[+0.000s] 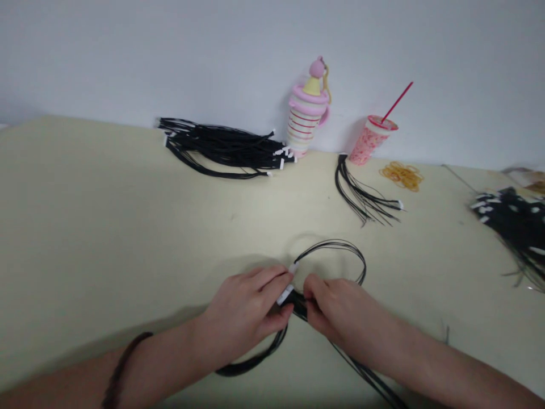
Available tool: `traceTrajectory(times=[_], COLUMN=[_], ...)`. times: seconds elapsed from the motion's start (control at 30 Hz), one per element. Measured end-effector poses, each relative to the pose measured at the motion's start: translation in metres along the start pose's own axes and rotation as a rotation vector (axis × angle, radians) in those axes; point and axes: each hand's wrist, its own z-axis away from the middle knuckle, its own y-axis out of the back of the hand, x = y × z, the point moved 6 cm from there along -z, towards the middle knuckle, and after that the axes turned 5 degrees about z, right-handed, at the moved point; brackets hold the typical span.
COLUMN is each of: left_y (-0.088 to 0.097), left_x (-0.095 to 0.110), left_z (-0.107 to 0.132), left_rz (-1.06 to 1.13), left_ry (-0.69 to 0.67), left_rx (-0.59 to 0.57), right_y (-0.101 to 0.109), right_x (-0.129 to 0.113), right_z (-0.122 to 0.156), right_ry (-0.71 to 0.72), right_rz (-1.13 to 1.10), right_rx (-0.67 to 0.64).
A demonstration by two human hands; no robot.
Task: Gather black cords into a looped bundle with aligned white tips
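Near the front of the table my left hand (253,301) is closed on a white connector (285,295) at the end of a black wire harness (251,363). A smaller white connector (293,267) shows by my left fingertips, with thin black wires (340,244) looping from it to the right. My right hand (332,307) pinches the black wires just right of the larger connector. More wires run from under the right hand toward the lower right. What lies inside the right fingertips is partly hidden.
Against the wall lie a pile of black harnesses (230,145), a pink striped cup (302,128) and a tumbler with a straw (370,139). A small wire bundle (361,196), yellow rubber bands (402,175) and another harness pile (517,221) are to the right.
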Motion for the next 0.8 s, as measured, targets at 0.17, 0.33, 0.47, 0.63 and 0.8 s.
traceTrajectory(times=[0.17, 0.33, 0.47, 0.63, 0.8], left_y=[0.000, 0.000, -0.001, 0.002, 0.000], left_x=[0.001, 0.000, 0.000, 0.001, 0.001], left_z=[0.000, -0.001, -0.002, -0.001, -0.001], left_rz=[0.014, -0.005, -0.006, -0.038, -0.051], left_ry=[0.002, 0.009, 0.015, -0.003, -0.019], left_rx=[0.005, -0.002, -0.016, 0.024, 0.017], right_y=[-0.007, -0.006, -0.002, 0.012, 0.028], right_x=[0.016, 0.033, 0.039, 0.046, 0.058], right_z=[0.009, 0.018, 0.025, 0.031, 0.046], right_ry=[-0.075, -0.210, -0.250, -0.259, -0.257], right_rz=[-0.600, -1.099, -1.190, -1.124, -0.957], right_rx=[-0.235, -0.388, -0.465, -0.374, -0.323])
